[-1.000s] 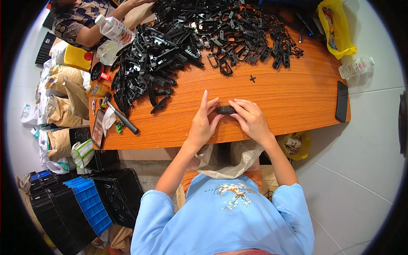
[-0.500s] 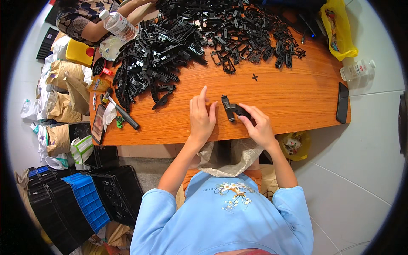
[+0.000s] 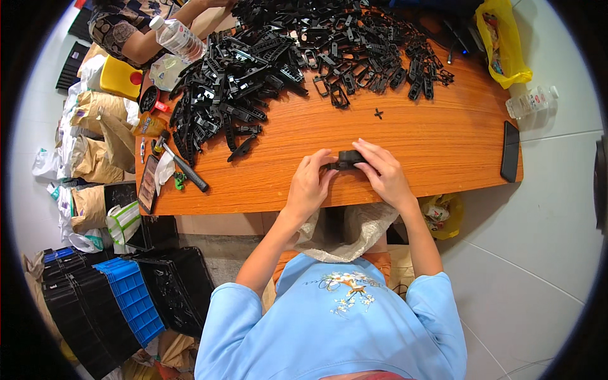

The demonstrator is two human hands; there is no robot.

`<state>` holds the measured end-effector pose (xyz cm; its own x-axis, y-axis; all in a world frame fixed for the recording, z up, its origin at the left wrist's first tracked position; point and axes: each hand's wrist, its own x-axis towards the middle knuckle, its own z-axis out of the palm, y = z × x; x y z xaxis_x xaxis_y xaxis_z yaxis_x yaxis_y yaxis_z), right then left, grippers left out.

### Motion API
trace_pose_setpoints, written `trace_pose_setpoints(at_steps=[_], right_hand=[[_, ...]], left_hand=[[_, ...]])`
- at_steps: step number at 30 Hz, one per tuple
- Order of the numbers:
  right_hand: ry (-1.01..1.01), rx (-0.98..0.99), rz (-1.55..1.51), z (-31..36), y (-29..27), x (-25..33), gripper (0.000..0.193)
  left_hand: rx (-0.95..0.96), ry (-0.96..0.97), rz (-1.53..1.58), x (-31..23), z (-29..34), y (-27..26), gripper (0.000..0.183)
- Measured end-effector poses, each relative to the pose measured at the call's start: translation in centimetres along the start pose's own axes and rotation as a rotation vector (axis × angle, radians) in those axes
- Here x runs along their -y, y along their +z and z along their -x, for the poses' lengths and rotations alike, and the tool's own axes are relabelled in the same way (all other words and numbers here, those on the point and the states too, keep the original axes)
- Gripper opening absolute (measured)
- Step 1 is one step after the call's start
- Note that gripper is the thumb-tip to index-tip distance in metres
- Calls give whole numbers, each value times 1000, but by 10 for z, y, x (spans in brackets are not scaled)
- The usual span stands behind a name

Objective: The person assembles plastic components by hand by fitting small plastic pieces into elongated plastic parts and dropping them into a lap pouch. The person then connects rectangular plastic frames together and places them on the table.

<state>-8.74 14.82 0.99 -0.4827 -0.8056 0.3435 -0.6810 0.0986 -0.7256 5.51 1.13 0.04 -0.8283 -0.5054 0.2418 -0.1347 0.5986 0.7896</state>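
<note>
Between my two hands, just above the near part of the wooden table [image 3: 443, 145], is a black plastic part [image 3: 348, 158]. My left hand [image 3: 310, 182] pinches its left end between thumb and fingers. Thumb and fingertips of my right hand [image 3: 382, 172] close on its right end. Fingers cover both ends, so its full shape is hidden. Farther off lies a small black cross-shaped piece [image 3: 378, 113]. A large heap of black plastic parts [image 3: 253, 69] covers the far side of the table.
At the left edge lie a hammer [image 3: 185, 169] and a phone [image 3: 147, 183]; another phone [image 3: 509, 152] is at the right edge. A clear bottle [image 3: 532, 103] and a yellow bag [image 3: 506, 57] are beyond it. An open woven sack [image 3: 339, 247] hangs at my lap. Another person's arm [image 3: 164, 35] reaches in at far left.
My left hand has moved right and taken hold of the black part's left end. The part has turned from slanting to nearly level across, with my right hand still on it.
</note>
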Motion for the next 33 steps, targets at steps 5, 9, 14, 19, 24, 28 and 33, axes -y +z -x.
trace_pose_setpoints(at_steps=[5,9,14,19,24,28,33], right_hand=[[-182,69,113,0,8,1,41],[-142,53,192,2,10,7,41],[-143,47,234,2,10,11,41],[-201,45,287,2,15,9,34],[-195,63,256,4,13,4,35],[-184,62,233,2,13,3,35],[-149,56,196,2,14,4,35]], left_hand=[[23,5,94,9,-2,-1,47],[95,-41,129,6,-4,-8,45],[-39,-95,83,-10,-37,0,29],[-46,-185,-226,-4,-57,32,25],[-13,-159,-284,-4,-55,33,24],[51,-181,-322,-8,-55,29,26],[107,-178,-386,-8,-59,26,29]])
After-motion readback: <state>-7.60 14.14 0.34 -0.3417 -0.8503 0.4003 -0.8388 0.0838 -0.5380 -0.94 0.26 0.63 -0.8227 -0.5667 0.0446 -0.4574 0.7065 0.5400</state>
